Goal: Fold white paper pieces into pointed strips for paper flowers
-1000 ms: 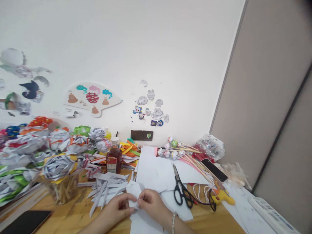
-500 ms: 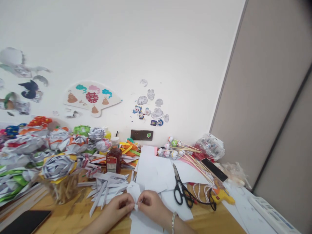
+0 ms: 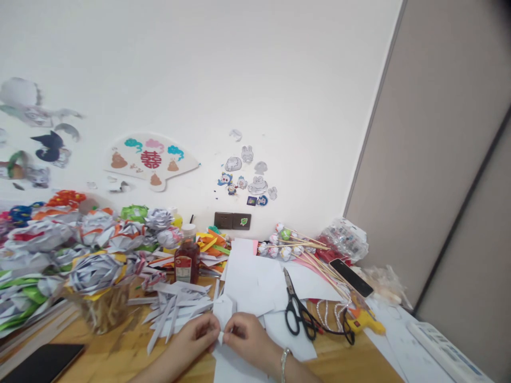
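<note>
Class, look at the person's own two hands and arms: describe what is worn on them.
The left hand wears no glove, and nothing shows on its wrist. The right hand is gloveless too, with a slim, pale, shiny bracelet round its wrist; its material is unclear. No sleeve shows on either forearm.

The one view looks out from the person's head, forward and down over the wooden table (image 3: 123, 351), squarely facing the white wall (image 3: 279, 80) (which fills the upper half); the left hand (image 3: 203, 334) and right hand (image 3: 248, 339) sit near, low at centre.
</note>
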`<state>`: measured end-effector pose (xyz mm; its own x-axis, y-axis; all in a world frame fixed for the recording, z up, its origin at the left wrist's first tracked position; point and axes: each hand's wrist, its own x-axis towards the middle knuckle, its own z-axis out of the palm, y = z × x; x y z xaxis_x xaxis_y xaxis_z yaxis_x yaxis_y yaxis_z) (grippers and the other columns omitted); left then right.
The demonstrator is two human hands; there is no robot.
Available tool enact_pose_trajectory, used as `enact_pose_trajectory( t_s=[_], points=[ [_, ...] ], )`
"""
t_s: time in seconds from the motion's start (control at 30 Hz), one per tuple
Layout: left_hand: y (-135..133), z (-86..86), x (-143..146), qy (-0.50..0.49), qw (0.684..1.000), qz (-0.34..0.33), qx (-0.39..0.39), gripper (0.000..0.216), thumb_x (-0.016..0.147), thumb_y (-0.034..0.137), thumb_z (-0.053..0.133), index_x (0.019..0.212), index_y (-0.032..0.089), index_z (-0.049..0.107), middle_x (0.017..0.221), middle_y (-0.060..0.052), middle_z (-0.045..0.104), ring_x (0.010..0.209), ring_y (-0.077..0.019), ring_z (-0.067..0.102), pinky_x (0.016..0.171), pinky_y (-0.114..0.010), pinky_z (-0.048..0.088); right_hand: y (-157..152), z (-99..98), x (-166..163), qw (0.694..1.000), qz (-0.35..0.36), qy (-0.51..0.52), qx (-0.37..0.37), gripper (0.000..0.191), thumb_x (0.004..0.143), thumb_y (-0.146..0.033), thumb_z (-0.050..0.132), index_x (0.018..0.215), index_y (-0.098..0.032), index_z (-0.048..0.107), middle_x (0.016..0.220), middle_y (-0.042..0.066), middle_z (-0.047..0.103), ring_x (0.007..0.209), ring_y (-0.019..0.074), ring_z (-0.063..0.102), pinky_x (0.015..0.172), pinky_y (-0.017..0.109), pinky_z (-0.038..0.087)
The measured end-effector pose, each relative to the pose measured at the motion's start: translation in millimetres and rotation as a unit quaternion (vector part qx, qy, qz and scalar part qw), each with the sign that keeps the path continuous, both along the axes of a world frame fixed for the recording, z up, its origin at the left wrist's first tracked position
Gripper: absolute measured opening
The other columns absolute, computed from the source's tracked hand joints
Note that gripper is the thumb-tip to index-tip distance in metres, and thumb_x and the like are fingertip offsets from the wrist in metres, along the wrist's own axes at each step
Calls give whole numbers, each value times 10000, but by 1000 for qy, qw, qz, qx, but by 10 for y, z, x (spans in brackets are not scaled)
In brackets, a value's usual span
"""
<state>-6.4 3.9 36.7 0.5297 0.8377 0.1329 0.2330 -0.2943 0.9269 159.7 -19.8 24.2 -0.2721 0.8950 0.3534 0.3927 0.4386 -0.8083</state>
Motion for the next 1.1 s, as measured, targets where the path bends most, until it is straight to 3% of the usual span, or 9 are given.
enact_pose_trajectory(
  t_s=[0.47,0.87,1.1],
  points=[
    [10,-28,-15,81,995,26,54,172,696,341,515,641,187,565,586,36,553,603,-150,498,568,-213,390,-36,15,-6,993,-14,-105,48,41,721,-186,592,684,-170,595,633,-35,521,594,100,464,562,174,346],
    [30,-93,-30,53,996,7,78,192,710,387,526,708,198,558,638,35,554,632,-151,489,583,-220,377,-13,-14,6,990,-3,-118,77,45,748,-168,572,730,-182,610,666,-29,561,617,104,494,582,169,356],
    [-5,-52,-14,64,994,33,79,150,683,347,548,678,198,550,597,46,528,609,-149,477,568,-220,370,-35,-10,-3,991,-9,-118,60,68,739,-155,564,773,-193,610,713,-24,587,643,110,510,606,174,372]
  ],
)
